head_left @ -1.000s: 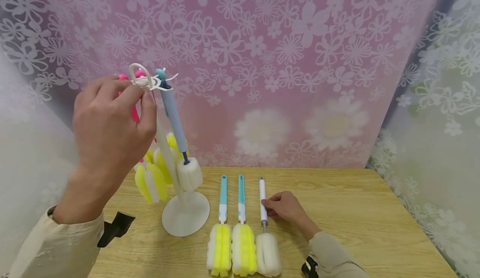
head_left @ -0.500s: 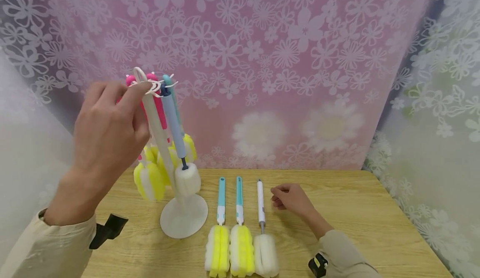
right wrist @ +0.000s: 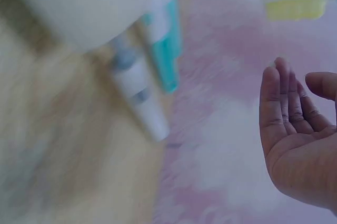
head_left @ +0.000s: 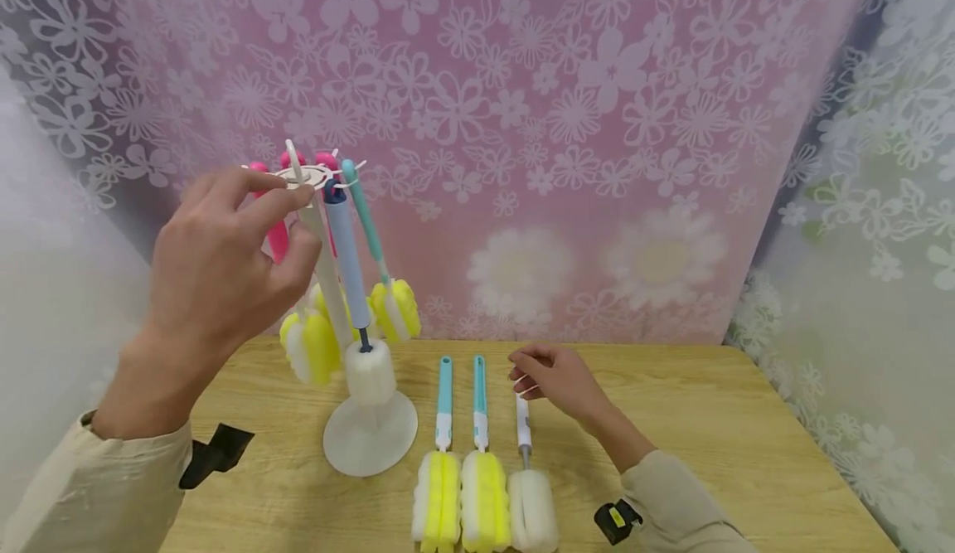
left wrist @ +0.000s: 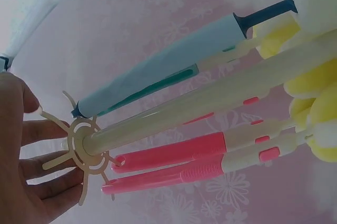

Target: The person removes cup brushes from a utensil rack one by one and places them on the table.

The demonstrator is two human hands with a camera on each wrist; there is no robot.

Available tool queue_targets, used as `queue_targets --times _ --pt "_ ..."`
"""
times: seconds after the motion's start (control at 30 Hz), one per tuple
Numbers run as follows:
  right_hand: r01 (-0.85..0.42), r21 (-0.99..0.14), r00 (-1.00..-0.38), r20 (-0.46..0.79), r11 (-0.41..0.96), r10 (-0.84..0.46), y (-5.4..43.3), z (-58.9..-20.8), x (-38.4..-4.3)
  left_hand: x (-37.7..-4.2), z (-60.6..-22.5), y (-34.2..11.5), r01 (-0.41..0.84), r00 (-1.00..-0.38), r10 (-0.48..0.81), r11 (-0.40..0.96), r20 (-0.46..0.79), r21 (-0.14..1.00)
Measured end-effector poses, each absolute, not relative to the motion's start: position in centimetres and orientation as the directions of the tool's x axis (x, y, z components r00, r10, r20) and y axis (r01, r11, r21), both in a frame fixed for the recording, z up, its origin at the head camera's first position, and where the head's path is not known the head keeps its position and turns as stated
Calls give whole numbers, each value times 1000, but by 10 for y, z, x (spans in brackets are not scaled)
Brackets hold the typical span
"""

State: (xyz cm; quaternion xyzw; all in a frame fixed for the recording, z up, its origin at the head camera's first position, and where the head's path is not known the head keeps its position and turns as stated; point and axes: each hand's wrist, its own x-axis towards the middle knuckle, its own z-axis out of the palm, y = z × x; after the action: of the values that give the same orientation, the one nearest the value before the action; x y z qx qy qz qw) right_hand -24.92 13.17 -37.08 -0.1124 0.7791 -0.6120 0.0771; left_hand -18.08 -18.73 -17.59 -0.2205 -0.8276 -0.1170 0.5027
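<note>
A white brush stand (head_left: pixel 370 443) with a round base stands at the left of the table. From its pronged top hang pink-handled bottle brushes (left wrist: pixel 202 151), a blue-handled sponge brush (head_left: pixel 349 264) and a teal-handled one (head_left: pixel 366 213). My left hand (head_left: pixel 224 263) is at the stand's top, thumb and fingers about a prong. My right hand (head_left: pixel 559 377), its fingers loosely bent and holding nothing, is over the upper end of a white-handled sponge brush (head_left: pixel 524 424) lying on the table. That handle's top is hidden behind the fingers in the head view.
Two teal-handled sponge brushes (head_left: pixel 444 395) lie side by side left of the white-handled one. The wooden table (head_left: pixel 671 437) ends at a pink flowered curtain (head_left: pixel 515 163); patterned sheets flank both sides.
The stand's top has turned, so the teal-handled brush has swung out right of the blue one. My right hand left the white-handled brush, moved right, then came back over its top end.
</note>
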Motion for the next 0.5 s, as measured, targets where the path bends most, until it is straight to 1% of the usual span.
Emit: queue_targets --times 0.1,0.2,0.37,0.5 --pt "-174 -966 -940 104 191 -325 116 -352 -244 -183 -178 -186 471 -382 231 882 895 -27" --pt "-272 -950 -913 205 151 -354 95 -333 -239 -186 -180 -182 455 -356 201 890 912 -19" --pt "-441 -890 -851 376 111 -368 47 -306 -234 -190 -183 -177 421 -327 130 907 936 21" --pt "-520 -851 -808 463 71 -365 13 -292 -231 -192 -184 -174 403 -286 120 915 951 6"
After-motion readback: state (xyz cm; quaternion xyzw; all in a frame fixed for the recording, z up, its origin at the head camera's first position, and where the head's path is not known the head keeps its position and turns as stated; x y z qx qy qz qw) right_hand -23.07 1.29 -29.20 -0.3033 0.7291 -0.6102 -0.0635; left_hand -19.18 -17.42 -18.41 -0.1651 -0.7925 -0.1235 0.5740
